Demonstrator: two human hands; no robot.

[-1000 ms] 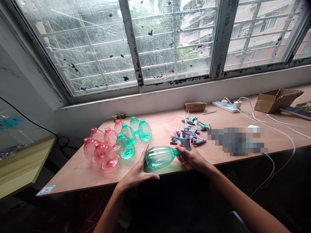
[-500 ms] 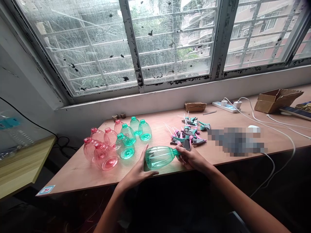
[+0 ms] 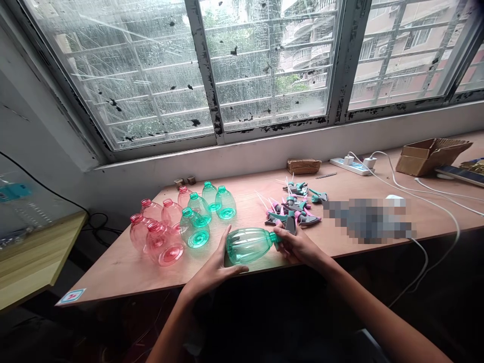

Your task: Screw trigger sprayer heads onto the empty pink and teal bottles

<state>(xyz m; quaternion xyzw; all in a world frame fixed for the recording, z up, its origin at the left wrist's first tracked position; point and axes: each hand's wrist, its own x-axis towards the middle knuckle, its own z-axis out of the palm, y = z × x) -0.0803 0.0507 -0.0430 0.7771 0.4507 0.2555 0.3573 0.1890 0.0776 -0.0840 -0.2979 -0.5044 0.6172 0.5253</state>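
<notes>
Nearest the person, the left hand [image 3: 221, 263] is curved wide around the base of a clear green, ribbed plastic bottle [image 3: 249, 245], thumb along its lower side. The bottle lies sideways between the two hands, at the table's [image 3: 124, 277] front edge, its neck toward the right hand [image 3: 297, 245]. That hand is closed around a dark grey plastic spray head [image 3: 290, 223], which sits at the bottle's mouth; whether it is fully seated cannot be told.

Just beyond the left hand and to its left, five clear red plastic bottles [image 3: 164, 245] stand upright with open necks. Four clear green plastic bottles [image 3: 194, 229] stand beside them, also open and without heads. Beyond the right hand lies a heap of pink, teal and grey plastic spray heads [image 3: 293, 206] with thin white tubes, none of them on a bottle.

Judging by this, only the bottle in hand has a head at its neck, that joining seems under way, and the nine standing ones are untouched. No finished bottle shows. Farthest past the right hand, a small brown cardboard box [image 3: 303, 166] rests against the wall.
</notes>
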